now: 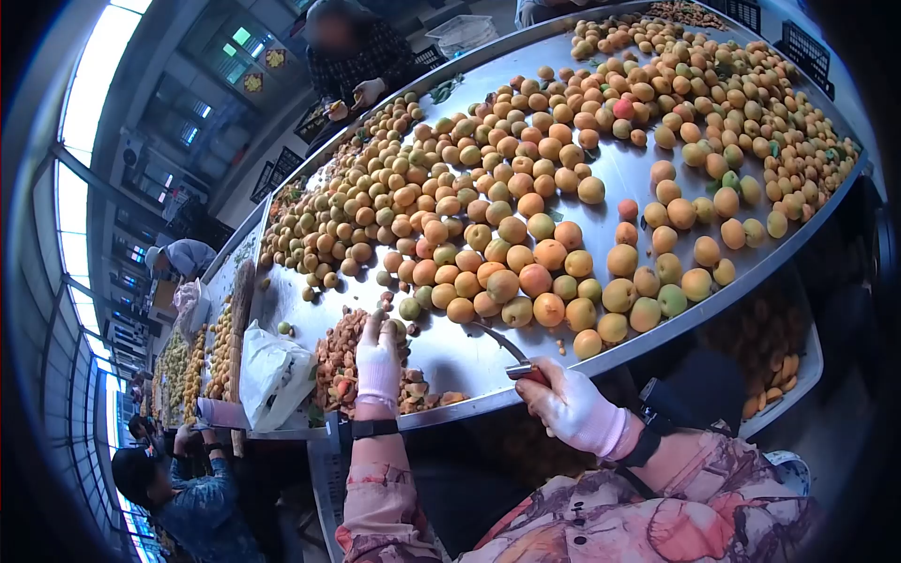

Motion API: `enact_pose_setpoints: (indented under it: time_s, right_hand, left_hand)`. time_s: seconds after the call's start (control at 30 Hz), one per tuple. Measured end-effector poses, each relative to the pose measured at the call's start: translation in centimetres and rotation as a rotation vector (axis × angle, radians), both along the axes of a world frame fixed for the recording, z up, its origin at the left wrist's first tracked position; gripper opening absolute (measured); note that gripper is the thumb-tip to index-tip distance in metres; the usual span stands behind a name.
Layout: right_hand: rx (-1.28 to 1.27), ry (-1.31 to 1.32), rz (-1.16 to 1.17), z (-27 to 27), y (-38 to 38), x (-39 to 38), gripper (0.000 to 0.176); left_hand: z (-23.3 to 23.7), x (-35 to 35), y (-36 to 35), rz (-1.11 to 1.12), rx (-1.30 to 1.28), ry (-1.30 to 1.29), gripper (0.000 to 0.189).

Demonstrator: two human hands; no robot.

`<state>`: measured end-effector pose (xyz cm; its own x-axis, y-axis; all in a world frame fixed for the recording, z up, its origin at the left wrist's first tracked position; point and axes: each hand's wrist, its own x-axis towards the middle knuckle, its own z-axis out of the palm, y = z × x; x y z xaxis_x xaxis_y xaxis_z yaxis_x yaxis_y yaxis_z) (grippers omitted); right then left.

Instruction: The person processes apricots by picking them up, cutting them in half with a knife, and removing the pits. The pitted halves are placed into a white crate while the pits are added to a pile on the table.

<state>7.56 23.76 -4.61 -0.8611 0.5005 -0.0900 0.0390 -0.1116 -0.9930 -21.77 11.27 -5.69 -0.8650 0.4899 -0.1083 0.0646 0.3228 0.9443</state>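
Observation:
My right hand (574, 409), in a white glove, is closed around the handle of a small knife (508, 345) with a curved blade. The blade points up and left over the metal tabletop, close to the near apricots (549, 309). My left hand (378, 364), also gloved, reaches over a heap of brown apricot pits (340, 358). Its fingers stretch forward and look slightly apart, with nothing visible in them; the fingertips are partly lost against the pits. A greenish apricot (409, 309) lies just right of those fingertips.
Loose apricots cover much of the metal table (450, 361), which has a raised rim. A white plastic bag (274, 377) lies left of the pits. Below the right edge stands a tub (798, 389) with orange pieces. Co-workers (361, 61) stand across the table and along the left (202, 497).

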Motion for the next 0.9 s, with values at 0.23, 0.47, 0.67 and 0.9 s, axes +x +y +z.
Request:
enact_pose_setpoints:
  time_s: [0.23,0.47,0.67,0.9]
  right_hand:
    - [0.336,0.032,-0.001,-1.7,-1.7,-0.8,0.024]
    - [0.383,-0.056,0.079,-2.3,-2.3,-0.5,0.020]
    - [0.429,-0.155,0.101,-2.3,-2.3,-0.1,0.021]
    - [0.516,-0.181,0.043,-2.4,-3.1,0.0,0.022]
  left_hand:
    - [2.3,13.6,-1.8,-0.102,0.398,-0.444,0.039]
    - [1.0,18.1,-3.0,-0.078,0.358,-0.500,0.043]
    - [2.6,19.8,-3.1,-0.097,0.407,-0.546,0.046]
    - [1.9,20.4,-3.5,-0.106,0.404,-0.446,0.046]
